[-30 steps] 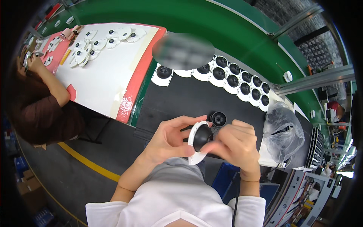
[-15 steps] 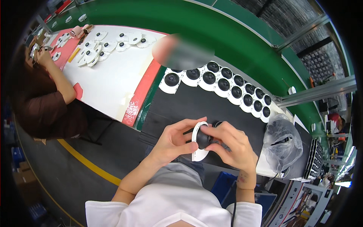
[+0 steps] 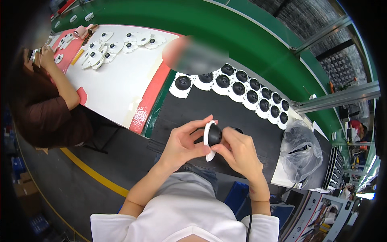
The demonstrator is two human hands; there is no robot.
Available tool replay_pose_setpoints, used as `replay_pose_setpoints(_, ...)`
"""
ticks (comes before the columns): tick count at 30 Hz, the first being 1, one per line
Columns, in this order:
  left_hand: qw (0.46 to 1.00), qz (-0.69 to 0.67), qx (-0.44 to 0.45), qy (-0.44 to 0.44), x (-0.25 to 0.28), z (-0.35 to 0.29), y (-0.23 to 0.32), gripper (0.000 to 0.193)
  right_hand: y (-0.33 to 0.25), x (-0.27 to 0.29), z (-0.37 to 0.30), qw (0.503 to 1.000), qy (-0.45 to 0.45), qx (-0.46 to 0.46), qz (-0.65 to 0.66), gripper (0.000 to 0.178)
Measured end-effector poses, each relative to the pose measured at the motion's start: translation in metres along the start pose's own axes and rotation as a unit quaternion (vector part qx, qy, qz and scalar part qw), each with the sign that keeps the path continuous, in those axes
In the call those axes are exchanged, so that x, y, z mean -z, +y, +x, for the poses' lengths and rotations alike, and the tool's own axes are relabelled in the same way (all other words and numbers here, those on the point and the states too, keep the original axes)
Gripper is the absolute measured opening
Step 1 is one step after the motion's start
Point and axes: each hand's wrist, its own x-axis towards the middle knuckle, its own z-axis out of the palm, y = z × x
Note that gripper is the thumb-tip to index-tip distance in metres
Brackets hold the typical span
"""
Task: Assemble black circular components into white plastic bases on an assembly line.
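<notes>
Above the near edge of the black mat [image 3: 183,111], a white plate with a black dome [image 3: 215,136] is held up nearly on edge, its dome facing right. My left hand [image 3: 183,143] grips the white plate by its rim, fingers at the top and thumb below. From the other side, my right hand [image 3: 240,152] is closed with its thumb and curled fingers against the dome; its fingertips are partly hidden. Just behind that hand, a small dark round thing [image 3: 238,130] shows on the mat. Similar domed plates [image 3: 238,88] stand in rows along the mat's far side.
A clear plastic bag [image 3: 301,153] with something dark inside lies to the right. On the left, a white-topped table [image 3: 117,88] carries loose white parts [image 3: 96,54], and a person in a brown top [image 3: 48,117] works there. A metal post [image 3: 338,99] reaches in at right.
The domed plate has moved slightly up and away and turned more edge-on. My right fingers have shifted from across the dome's front to its right side.
</notes>
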Motion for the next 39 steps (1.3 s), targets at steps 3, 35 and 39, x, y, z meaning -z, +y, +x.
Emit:
replay_pose_setpoints(3,0.984,-0.153,0.095,0.006,0.009,0.001,0.004,0.063,0.006,0.005,0.016,0.986,0.09,0.138,0.012,0.074)
replay_pose_setpoints(35,0.785,0.574,-0.169,0.162,0.117,0.099,-0.005,0.068,0.069,-0.067,0.092,0.987,0.111,0.028,-0.115,0.074)
replay_pose_setpoints(39,0.634,0.65,-0.274,0.316,0.211,0.117,0.064,0.061,0.069,-0.036,0.051,0.988,0.122,0.002,-0.096,0.063)
